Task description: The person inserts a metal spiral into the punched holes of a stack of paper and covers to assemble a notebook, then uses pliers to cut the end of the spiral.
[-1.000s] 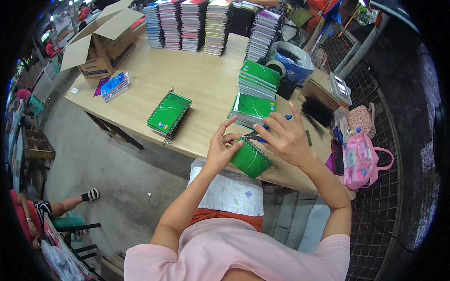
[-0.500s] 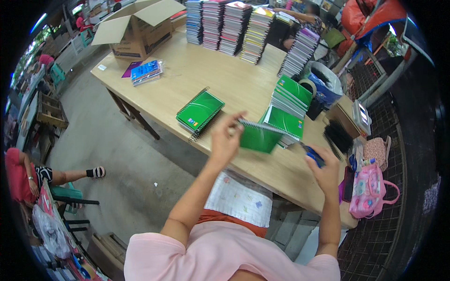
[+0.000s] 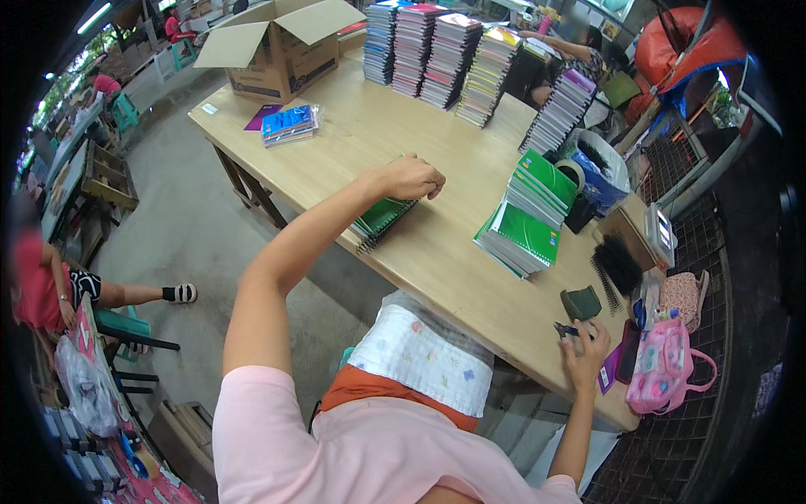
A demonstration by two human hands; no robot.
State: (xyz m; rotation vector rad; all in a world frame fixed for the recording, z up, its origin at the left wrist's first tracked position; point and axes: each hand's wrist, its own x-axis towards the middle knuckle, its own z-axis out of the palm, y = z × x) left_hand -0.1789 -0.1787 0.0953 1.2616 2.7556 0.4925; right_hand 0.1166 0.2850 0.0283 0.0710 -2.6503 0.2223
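Note:
A small stack of green spiral notebooks lies near the table's front edge, partly covered by my left arm. My left hand is over its far right corner with fingers curled down; whether they grip a notebook is hidden. Low at the right, my right hand holds small dark pliers between thumb and fingers, close to the tabletop. Just beyond their tip sits a dark green block-like object. Between my hands stands a larger pile of green notebooks.
Tall notebook stacks line the table's back, near an open cardboard box. Packaged blue booklets lie at left. Black spiral coils, a tape roll and a pink bag occupy the right. Other people sit nearby.
My left hand has moved left, from in front of the larger pile to the small stack; the notebook it held no longer shows there. My right hand has lowered toward the table with the pliers.

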